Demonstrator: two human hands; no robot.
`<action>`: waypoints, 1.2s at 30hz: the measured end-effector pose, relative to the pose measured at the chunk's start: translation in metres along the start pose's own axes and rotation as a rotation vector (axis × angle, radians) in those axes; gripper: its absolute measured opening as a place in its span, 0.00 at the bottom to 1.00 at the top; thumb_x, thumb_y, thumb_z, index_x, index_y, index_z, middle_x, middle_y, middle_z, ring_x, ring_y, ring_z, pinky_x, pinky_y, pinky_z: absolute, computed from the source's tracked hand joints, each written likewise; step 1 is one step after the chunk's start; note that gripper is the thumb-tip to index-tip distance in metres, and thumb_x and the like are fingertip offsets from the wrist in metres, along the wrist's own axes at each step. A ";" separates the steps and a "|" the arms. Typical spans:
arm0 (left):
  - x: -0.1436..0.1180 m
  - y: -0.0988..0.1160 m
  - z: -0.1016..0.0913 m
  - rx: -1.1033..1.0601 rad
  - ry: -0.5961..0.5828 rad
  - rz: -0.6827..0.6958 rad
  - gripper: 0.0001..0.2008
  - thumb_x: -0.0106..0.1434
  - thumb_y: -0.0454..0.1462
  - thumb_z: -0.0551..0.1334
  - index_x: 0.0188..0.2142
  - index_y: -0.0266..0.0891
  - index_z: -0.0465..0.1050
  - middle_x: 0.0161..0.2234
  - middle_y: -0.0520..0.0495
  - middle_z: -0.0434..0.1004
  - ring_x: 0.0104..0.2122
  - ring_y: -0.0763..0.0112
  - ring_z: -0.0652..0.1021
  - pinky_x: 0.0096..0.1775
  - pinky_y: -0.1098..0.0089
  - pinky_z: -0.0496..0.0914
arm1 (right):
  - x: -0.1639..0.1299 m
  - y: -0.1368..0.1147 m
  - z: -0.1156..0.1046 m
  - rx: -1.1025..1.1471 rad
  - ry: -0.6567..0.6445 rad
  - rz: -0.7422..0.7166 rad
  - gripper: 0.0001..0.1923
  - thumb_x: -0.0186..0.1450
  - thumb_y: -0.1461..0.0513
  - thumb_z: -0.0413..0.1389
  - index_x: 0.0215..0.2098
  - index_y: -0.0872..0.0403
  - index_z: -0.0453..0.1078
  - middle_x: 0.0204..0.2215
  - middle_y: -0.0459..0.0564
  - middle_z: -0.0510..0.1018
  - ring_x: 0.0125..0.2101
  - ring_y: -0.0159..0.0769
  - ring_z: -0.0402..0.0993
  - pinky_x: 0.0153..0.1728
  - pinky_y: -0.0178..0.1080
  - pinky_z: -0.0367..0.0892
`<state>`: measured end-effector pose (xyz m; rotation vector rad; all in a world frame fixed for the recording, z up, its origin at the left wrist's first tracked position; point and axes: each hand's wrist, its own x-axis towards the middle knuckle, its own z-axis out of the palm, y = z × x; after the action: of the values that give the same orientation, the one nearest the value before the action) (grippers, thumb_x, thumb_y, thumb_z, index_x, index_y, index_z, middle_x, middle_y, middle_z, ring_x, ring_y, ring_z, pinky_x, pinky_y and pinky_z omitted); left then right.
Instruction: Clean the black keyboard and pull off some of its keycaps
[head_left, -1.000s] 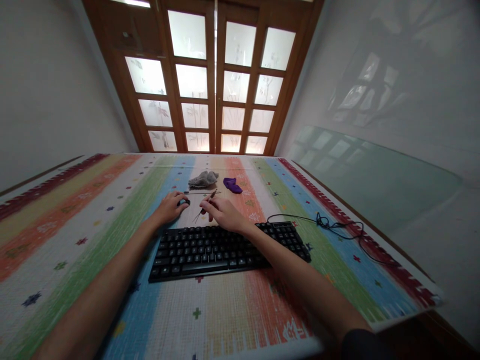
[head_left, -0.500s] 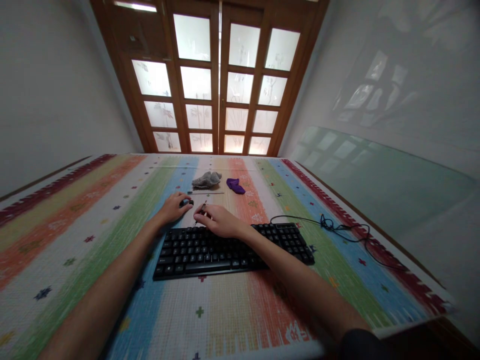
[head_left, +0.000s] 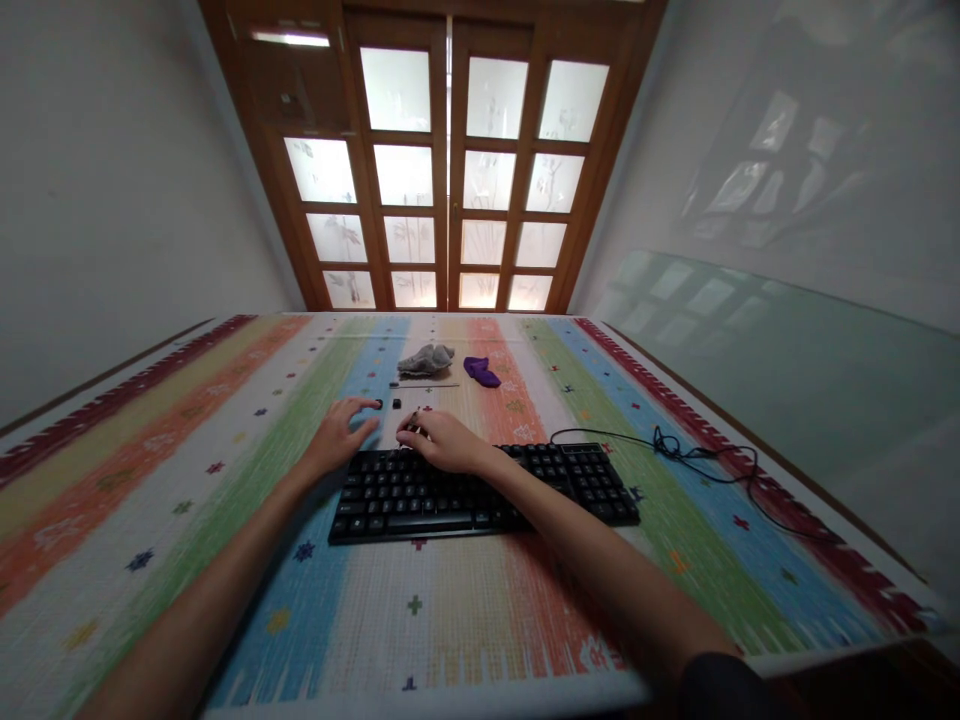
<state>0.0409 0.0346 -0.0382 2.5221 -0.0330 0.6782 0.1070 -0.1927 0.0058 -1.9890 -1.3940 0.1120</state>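
A black keyboard (head_left: 487,495) lies on a striped mat (head_left: 187,470). My left hand (head_left: 339,436) rests flat on the mat by the keyboard's far left corner, fingers apart. Its fingertips are next to two small black keycaps (head_left: 379,404) and touch neither. My right hand (head_left: 444,441) is curled over the keyboard's top row and pinches a thin pointed tool (head_left: 414,414), whose tip is down among the keys. Most of the tool is hidden by the fingers.
Beyond the hands lie a thin stick (head_left: 424,385), a crumpled grey cloth (head_left: 426,358) and a purple cloth (head_left: 481,371). The keyboard's black cable (head_left: 675,452) loops to the right. Wooden glazed doors (head_left: 450,170) stand behind the table; the table's edge runs along the right.
My left hand let go of the small black keycap and flattened on the mat. My right hand brought the tool down from above the mat to the keyboard's top row. The view shifted slightly.
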 end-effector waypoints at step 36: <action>-0.025 0.011 0.007 -0.304 -0.096 -0.250 0.15 0.58 0.47 0.60 0.35 0.41 0.79 0.38 0.47 0.85 0.41 0.57 0.81 0.49 0.59 0.71 | 0.021 -0.015 0.023 -0.320 -0.047 0.158 0.17 0.76 0.57 0.42 0.47 0.60 0.66 0.42 0.66 0.80 0.41 0.49 0.78 0.41 0.44 0.68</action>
<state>0.0210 0.0191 -0.0499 2.2148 0.1333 0.4165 0.0936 -0.1608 0.0038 -2.3741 -1.3496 0.0065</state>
